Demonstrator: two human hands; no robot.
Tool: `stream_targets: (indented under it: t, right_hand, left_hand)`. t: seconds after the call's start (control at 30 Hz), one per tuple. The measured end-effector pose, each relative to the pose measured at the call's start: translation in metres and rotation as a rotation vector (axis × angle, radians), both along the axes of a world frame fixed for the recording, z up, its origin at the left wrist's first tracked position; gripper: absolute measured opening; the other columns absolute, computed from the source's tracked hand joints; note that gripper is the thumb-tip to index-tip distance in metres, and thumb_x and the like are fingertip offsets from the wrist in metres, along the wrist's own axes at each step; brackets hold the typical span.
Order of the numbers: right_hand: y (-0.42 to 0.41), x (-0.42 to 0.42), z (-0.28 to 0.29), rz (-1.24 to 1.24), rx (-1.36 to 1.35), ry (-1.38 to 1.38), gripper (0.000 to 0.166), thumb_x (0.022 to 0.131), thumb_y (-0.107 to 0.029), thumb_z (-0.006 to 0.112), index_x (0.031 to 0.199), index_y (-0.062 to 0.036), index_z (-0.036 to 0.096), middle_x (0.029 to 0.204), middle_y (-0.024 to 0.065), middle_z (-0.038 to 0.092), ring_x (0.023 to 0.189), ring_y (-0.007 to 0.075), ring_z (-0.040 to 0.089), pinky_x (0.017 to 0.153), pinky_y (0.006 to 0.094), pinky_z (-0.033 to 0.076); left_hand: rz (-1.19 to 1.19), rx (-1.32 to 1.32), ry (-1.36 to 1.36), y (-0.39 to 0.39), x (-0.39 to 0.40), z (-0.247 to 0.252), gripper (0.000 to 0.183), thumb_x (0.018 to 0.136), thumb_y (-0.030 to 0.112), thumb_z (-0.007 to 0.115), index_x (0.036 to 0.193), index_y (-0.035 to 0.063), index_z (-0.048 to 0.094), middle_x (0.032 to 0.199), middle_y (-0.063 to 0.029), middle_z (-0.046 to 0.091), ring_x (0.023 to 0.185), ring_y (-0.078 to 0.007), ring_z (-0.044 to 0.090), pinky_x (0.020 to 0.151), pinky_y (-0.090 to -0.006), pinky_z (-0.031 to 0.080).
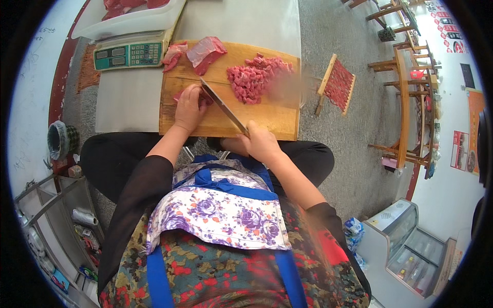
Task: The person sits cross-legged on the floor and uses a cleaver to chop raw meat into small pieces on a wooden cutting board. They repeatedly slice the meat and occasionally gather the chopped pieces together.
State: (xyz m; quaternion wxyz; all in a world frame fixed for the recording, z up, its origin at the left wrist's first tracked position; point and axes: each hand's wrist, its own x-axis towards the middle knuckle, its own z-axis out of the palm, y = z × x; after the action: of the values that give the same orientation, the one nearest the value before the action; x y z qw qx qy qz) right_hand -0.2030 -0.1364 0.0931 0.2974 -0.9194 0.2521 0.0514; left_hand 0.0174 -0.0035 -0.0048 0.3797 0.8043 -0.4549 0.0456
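Note:
My right hand (262,143) grips a knife (225,107) by its handle, near the front edge of a wooden cutting board (265,125). The blade slants up and left across the board, its far end beside my left hand (189,109). Under that hand's curled fingers lies a piece of raw red meat (207,101), mostly covered by them. A heap of diced raw meat (246,79) sits on the board's right half; a lens blur veils its right side. Farther back are a large raw meat chunk (206,54) and a smaller meat piece (175,54).
A digital scale (129,55) stands left of the board, with a white plastic tub (134,27) of meat behind it. The metal table (246,19) ends at the right, where a low stool (337,84) stands on the floor. A wastebasket (57,140) is at far left.

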Motion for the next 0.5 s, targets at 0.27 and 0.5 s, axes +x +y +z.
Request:
stream_targets:
  t: [0.27,0.5]
  right_hand:
    - [0.008,0.001,0.002,-0.090,0.214,-0.335,0.029,0.092,-0.023,0.070,0.092,0.0002,0.054,0.072,0.0237,0.059,0.069,0.0456,0.057,0.062,0.0466,0.046]
    - [0.005,0.043,0.016,-0.155,0.621,-0.315,0.024,0.098,-0.024,0.065,0.094,-0.0021,0.055,0.061,0.0057,0.055,0.045,0.0149,0.051,0.045,0.0292,0.040]
  left_hand:
    - [0.118,0.002,0.022,0.041,-0.010,0.024,0.052,0.075,0.016,0.078,0.121,0.0072,0.054,0.132,-0.0185,0.050,0.124,-0.0401,0.049,0.106,-0.0474,0.039]
    - [0.176,-0.041,0.053,0.059,-0.005,0.031,0.040,0.082,0.015,0.073,0.118,0.0064,0.057,0.124,-0.0178,0.056,0.120,-0.0396,0.051,0.104,-0.0474,0.040]
